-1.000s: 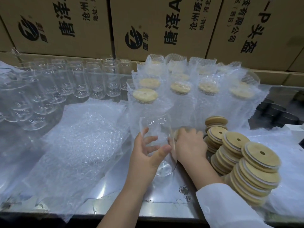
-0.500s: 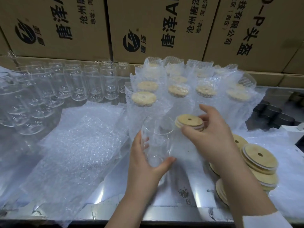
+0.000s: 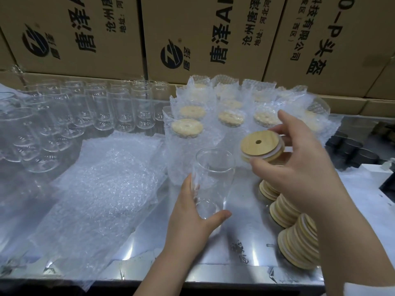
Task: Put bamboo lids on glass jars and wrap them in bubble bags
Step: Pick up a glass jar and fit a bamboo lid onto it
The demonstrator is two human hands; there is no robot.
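Observation:
My left hand (image 3: 192, 214) grips an empty clear glass jar (image 3: 211, 182) by its lower half, upright over the metal table. My right hand (image 3: 299, 167) holds a round bamboo lid (image 3: 259, 146) with a small centre hole, just right of the jar's rim and a little above it. What looks like a second lid sits under the held one. Stacks of loose bamboo lids (image 3: 297, 238) lie below my right forearm. A pile of flat bubble bags (image 3: 102, 184) lies to the left of the jar.
Several lidded jars wrapped in bubble bags (image 3: 230, 118) stand behind the hands. Rows of empty glass jars (image 3: 85, 116) fill the back left. Printed cardboard boxes (image 3: 203, 35) wall off the rear. Dark round items (image 3: 354, 150) sit far right.
My right hand picked a bamboo lid off the stacks and raised it beside the jar's rim. My left hand kept its grip on the jar, which now stands more upright.

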